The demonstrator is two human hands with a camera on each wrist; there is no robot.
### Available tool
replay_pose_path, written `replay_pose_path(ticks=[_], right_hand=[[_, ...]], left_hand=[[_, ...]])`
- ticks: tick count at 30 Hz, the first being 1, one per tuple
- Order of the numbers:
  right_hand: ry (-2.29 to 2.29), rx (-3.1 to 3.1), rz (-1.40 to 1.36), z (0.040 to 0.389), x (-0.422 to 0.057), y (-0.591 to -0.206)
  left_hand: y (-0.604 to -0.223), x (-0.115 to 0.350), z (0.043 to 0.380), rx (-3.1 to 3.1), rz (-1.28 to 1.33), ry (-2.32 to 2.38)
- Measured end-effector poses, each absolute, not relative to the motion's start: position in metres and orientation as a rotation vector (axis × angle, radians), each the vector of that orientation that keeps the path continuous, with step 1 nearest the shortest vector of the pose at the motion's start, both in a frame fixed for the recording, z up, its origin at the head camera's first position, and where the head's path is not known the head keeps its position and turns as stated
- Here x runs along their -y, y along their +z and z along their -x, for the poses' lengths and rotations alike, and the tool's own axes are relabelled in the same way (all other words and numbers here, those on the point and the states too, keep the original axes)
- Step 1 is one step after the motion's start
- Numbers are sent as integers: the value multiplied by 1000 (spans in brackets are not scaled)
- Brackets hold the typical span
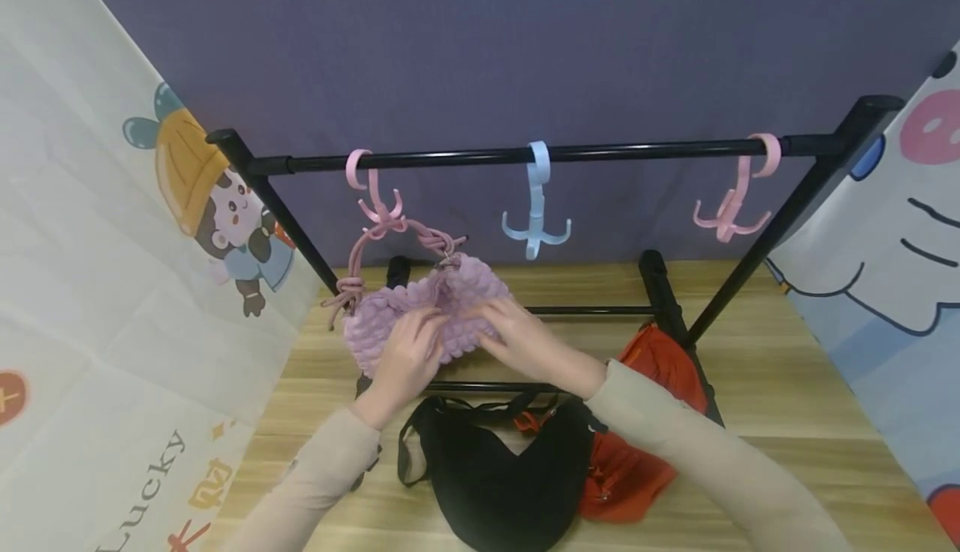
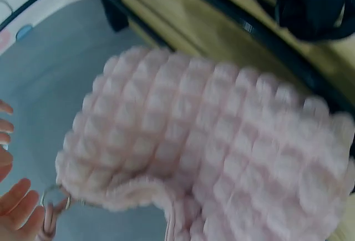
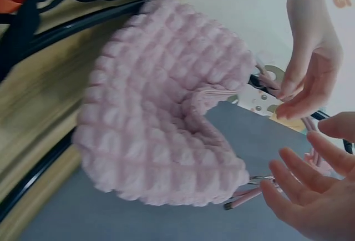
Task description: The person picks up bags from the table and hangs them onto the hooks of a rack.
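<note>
A pink puffy quilted handbag (image 1: 468, 285) hangs by its knotted cord handle (image 1: 360, 252) from the left pink hook (image 1: 381, 206) on a black rail. My left hand (image 1: 408, 352) is in front of the bag's left half, fingers loosely bent and gripping nothing. On the other side, my right hand (image 1: 517, 339) has its fingers spread and relaxed, overlapping the bag in the head view. Seen from the right wrist, the bag (image 3: 150, 113) sags in the middle of its zipped opening, and both hands are apart from its body. In the left wrist view, fingers (image 2: 19, 205) show at the left edge.
A blue hook (image 1: 536, 210) and another pink hook (image 1: 731, 202) hang along the rail (image 1: 637, 150). Below the rack lie a black bag (image 1: 510, 485) and a red bag (image 1: 622, 477) on the wood-patterned surface (image 1: 787, 393). Printed cartoon sheets stand at both sides.
</note>
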State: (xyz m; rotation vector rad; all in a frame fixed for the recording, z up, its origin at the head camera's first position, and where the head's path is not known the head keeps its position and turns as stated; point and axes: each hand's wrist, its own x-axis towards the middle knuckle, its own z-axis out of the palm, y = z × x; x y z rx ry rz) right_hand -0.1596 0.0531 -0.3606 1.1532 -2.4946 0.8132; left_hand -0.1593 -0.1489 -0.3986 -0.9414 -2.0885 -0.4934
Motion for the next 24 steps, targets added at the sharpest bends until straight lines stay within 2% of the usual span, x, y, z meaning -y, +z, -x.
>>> replay_pose_path(ticks=[24], right_hand=[[701, 2809, -1206, 145, -93, -426]], left_hand=[[-470, 127, 145, 2542, 1208, -357]])
